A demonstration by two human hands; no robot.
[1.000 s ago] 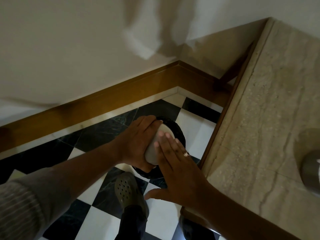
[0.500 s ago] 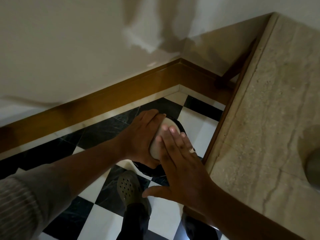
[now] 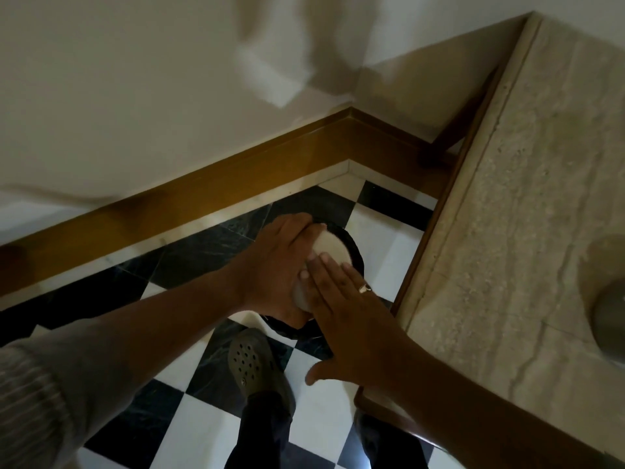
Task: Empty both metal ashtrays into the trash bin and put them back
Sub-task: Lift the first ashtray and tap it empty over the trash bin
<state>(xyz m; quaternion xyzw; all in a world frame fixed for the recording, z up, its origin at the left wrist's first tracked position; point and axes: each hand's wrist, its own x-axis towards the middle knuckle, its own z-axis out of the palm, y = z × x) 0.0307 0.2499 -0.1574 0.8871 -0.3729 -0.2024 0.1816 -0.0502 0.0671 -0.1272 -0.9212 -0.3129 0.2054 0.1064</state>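
Head view: left hand grip holds ashtray over bin; right hand flat, open against it.

The desk has a pale stone top with fine veins and a dark wooden frame under its edge, and it fills the right side of the view. To the left of the desk lies a floor of black and white tiles set like a chessboard. Beyond the floor, a brown wooden skirting board runs along the foot of a cream wall and turns the corner toward the desk. Near the desk's closest corner, a grey perforated clog stands on the tiles (a dark trouser leg rises from it).
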